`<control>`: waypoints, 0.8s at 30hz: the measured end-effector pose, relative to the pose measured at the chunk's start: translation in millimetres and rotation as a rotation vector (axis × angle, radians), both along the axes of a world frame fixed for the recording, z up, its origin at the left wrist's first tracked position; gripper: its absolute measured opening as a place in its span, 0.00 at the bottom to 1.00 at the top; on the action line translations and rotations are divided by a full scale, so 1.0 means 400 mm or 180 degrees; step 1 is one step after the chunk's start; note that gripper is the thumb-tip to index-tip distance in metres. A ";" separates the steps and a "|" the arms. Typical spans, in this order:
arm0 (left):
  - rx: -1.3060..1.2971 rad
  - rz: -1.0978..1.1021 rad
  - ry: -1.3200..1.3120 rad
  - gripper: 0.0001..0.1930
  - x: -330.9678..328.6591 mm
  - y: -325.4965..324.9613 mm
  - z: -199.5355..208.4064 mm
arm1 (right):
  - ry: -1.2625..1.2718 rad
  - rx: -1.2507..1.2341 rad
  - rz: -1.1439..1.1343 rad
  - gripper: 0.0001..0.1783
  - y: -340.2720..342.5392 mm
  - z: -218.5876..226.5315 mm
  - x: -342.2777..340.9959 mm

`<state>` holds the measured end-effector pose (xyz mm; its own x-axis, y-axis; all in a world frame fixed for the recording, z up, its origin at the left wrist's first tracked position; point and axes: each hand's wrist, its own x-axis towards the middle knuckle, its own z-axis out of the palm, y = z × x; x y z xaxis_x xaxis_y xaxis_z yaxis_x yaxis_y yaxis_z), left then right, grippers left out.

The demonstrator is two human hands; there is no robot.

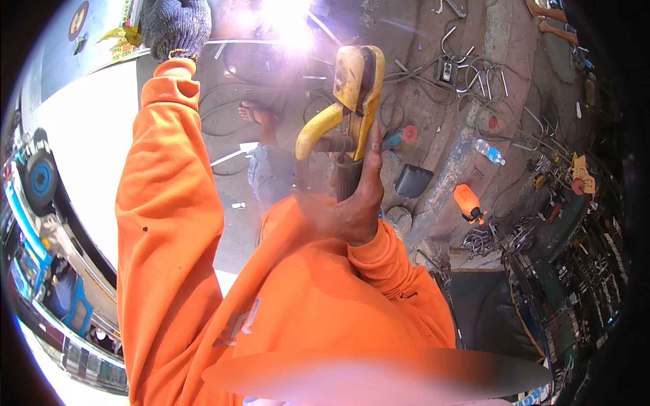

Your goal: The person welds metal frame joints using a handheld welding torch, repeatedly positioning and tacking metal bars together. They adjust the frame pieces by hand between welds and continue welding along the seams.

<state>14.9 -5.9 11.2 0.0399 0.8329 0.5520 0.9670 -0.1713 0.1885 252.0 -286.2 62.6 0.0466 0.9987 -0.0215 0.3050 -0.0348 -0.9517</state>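
Observation:
My left arm, in an orange sleeve, reaches to the top edge. My left hand (175,30) wears a grey knit glove beside the upper edge of a large white panel (81,122); its fingers are not clearly visible. A crumpled yellow-green scrap (122,35) is next to the glove. My bare right hand (359,203) is closed round the dark handle of a yellow welding electrode holder (362,88), held upright in front of my chest. An intense white glare (291,20) washes out the area between the glove and the holder's head.
Cables and bent metal rods (482,81) litter the floor to the right. An angle grinder (398,138), a black box (414,181), a clear plastic bottle (490,151) and an orange bottle (467,201) lie there. Another person's legs (558,30) show far right. A blue-rimmed wheel (42,178) stands left.

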 end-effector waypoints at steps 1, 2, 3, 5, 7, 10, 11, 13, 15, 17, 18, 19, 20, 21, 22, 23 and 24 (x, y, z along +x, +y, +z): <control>0.0014 0.0000 0.0019 0.12 0.000 -0.002 0.000 | -0.0034 0.0047 0.0000 0.72 0.001 0.000 0.000; 0.0017 -0.0002 0.0025 0.12 -0.001 0.001 0.001 | -0.0071 0.0055 -0.0005 0.71 0.001 0.000 0.000; 0.0019 -0.0011 0.0031 0.12 -0.001 0.000 0.000 | -0.0086 0.0077 -0.0026 0.71 0.002 -0.001 -0.001; 0.0025 -0.0019 0.0069 0.12 -0.002 0.001 0.000 | -0.0015 0.0105 -0.0044 0.70 0.005 -0.002 -0.004; 0.0039 -0.0026 0.0092 0.12 -0.003 0.001 -0.001 | 0.0069 0.0166 -0.0085 0.70 0.008 -0.003 -0.007; 0.0066 -0.0027 0.0139 0.13 -0.001 0.002 -0.001 | 0.0419 0.0375 -0.0101 0.71 0.010 -0.006 -0.014; 0.0064 -0.0020 0.0148 0.13 0.001 0.001 0.000 | 0.0548 0.0398 -0.0051 0.72 0.010 -0.005 -0.013; 0.0080 0.0061 0.0258 0.13 0.004 0.001 0.002 | 0.0481 0.0367 -0.0085 0.74 0.008 -0.004 -0.010; -0.0052 -0.0070 0.0111 0.12 0.004 0.001 0.007 | 0.0353 0.0181 -0.0051 0.74 0.006 -0.002 -0.006; 0.0048 -0.0140 0.0007 0.12 0.003 0.002 0.009 | 0.0279 0.0073 -0.0052 0.74 0.005 0.000 -0.003; 0.0096 -0.0172 -0.0041 0.12 0.003 0.002 0.010 | 0.0252 0.0054 -0.0034 0.74 0.004 0.002 -0.001; 0.0095 -0.0180 -0.0006 0.12 0.002 0.002 0.010 | 0.0245 0.0046 -0.0029 0.74 0.005 0.003 -0.002; 0.0093 -0.0187 0.0028 0.11 0.001 0.002 0.009 | 0.0239 0.0038 -0.0024 0.74 0.004 0.003 -0.002; 0.0093 -0.0196 0.0060 0.11 0.001 0.002 0.008 | 0.0252 0.0045 -0.0035 0.73 0.005 0.003 -0.004; 0.0077 -0.0200 -0.0001 0.11 0.000 0.002 0.005 | 0.0227 0.0041 -0.0037 0.73 0.005 0.003 -0.005; 0.0099 -0.0150 0.0020 0.11 0.000 0.002 0.004 | 0.0202 0.0038 -0.0039 0.73 0.006 0.002 -0.007; 0.0095 -0.0151 -0.0005 0.11 -0.001 0.002 0.002 | 0.0139 0.0026 -0.0030 0.73 0.006 0.002 -0.007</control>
